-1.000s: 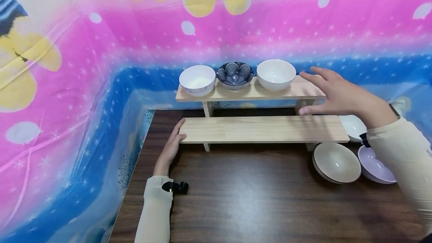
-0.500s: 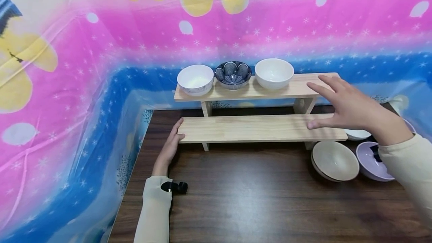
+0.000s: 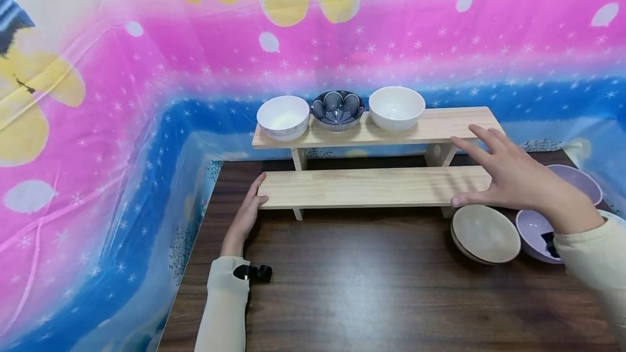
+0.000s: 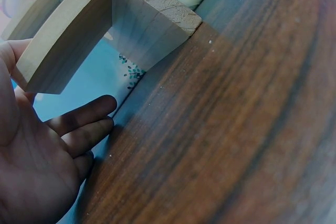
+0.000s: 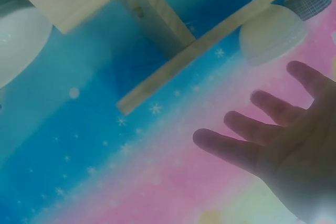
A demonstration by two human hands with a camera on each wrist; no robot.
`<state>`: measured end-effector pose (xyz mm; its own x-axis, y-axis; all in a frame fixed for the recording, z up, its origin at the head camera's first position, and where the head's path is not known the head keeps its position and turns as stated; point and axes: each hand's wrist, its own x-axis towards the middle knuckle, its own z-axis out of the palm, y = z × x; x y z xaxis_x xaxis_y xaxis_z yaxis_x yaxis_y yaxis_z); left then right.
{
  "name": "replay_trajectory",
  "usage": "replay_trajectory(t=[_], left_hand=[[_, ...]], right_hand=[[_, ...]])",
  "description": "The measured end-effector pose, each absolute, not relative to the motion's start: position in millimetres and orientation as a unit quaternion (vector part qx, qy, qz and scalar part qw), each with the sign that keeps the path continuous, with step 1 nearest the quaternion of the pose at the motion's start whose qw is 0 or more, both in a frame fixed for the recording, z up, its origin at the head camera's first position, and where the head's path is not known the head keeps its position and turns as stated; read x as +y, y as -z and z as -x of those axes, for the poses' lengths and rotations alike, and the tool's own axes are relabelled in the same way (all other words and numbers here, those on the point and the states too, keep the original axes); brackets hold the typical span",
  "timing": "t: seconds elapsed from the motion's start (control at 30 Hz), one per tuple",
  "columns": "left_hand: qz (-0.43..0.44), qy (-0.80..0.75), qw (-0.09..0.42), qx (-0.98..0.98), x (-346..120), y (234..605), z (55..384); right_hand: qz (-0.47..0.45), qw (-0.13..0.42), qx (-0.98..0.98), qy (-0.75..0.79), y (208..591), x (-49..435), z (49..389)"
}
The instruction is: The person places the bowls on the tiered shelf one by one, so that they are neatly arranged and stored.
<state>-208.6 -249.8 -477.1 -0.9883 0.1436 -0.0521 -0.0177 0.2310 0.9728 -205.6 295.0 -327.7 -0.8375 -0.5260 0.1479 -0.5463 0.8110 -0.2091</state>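
A two-tier wooden shelf [image 3: 371, 188] stands on the dark table. My left hand [image 3: 245, 213] holds the left end of its lower board, thumb at the front corner and a finger at the back. In the left wrist view the other fingers [image 4: 86, 129] of that hand stretch out below the board. Above the lower board's right end hovers my right hand [image 3: 520, 175], fingers spread, holding nothing. Three bowls line the upper board: a white bowl with a patterned side [image 3: 283, 117], a dark blue patterned bowl [image 3: 338, 113] and a plain white bowl [image 3: 396, 108].
Right of the shelf, a beige bowl [image 3: 486, 234] sits on the table beside a lilac bowl [image 3: 533, 232]. Another lilac bowl [image 3: 582, 181] lies farther back, partly behind my right hand. A colourful cloth [image 3: 220, 69] hangs behind and to the left.
My right hand has drawn back down and to the right, away from the plain white bowl on the upper board. The left hand keeps its place.
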Motion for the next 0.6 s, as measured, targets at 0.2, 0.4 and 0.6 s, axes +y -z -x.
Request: replay_trajectory(t=[0.2, 0.4, 0.6], left_hand=[[-0.042, -0.621, 0.061, 0.78, -255, 491, 215], [-0.043, -0.618, 0.047, 0.784, -261, 512, 224], [-0.053, -0.617, 0.042, 0.784, -261, 514, 223]], right_hand=[[-0.278, 0.044, -0.952, -0.124, 337, 300, 200], [-0.269, 0.023, -0.956, -0.115, 345, 300, 194], [-0.265, 0.0, -0.958, -0.115, 361, 308, 184]])
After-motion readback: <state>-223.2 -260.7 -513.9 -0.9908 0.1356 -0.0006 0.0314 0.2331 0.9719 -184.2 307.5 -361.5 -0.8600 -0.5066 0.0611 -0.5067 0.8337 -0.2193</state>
